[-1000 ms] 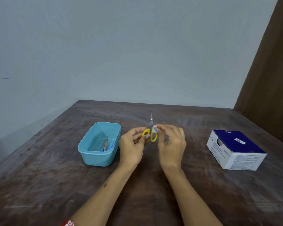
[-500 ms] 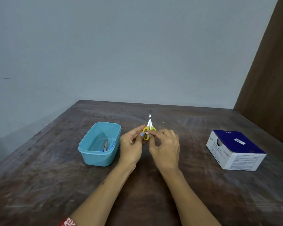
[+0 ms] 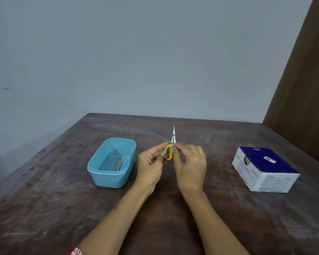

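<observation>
Small scissors (image 3: pixel 173 137) with yellow handle loops and thin steel blades stand upright over the middle of the table, tips pointing away from me, blades together. My left hand (image 3: pixel 151 164) pinches the yellow loop from the left with thumb and fingers. My right hand (image 3: pixel 191 166) pinches the top of the handle just under the blades, where a small white piece shows at its fingertips. Both forearms reach in from the bottom edge.
A light blue plastic tub (image 3: pixel 109 178) with a few metal tools inside sits left of my hands. A blue and white carton (image 3: pixel 265 168) lies at the right. The dark wooden table (image 3: pixel 63 208) meets a grey wall; a brown panel stands at the far right.
The scissors have risen slightly and turned edge-on, so one yellow loop shows. My right hand has shifted from beside the loops to the base of the blades.
</observation>
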A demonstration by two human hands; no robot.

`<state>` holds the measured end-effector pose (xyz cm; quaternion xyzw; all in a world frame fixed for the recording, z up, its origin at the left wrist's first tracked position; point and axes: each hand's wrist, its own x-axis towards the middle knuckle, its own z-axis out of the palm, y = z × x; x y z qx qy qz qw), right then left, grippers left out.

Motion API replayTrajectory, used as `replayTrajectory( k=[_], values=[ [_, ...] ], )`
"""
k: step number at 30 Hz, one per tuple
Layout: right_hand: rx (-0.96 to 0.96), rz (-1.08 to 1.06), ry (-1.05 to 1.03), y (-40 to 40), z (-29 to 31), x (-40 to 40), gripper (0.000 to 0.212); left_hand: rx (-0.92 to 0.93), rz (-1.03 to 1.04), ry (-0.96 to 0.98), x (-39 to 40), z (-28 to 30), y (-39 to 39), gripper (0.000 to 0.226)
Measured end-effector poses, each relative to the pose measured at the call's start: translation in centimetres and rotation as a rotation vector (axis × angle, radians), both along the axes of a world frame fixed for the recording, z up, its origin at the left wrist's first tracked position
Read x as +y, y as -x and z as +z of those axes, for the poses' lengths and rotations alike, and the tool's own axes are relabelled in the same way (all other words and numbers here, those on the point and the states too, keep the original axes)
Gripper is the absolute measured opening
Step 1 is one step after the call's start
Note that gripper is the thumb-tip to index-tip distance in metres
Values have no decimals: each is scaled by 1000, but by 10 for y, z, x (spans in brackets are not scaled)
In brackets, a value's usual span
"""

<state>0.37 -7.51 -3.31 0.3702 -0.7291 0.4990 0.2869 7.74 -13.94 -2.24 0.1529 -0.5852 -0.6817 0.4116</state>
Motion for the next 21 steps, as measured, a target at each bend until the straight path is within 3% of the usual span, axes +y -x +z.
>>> replayTrajectory(
  k=[12,21],
  values=[
    [7,7,-9,0,1,-2,14,-38,1,-21,-1,1,-1,30],
    [135,52,-89,-7,3,0,12,-35,49,-62,-4,2,0,31]
  ],
)
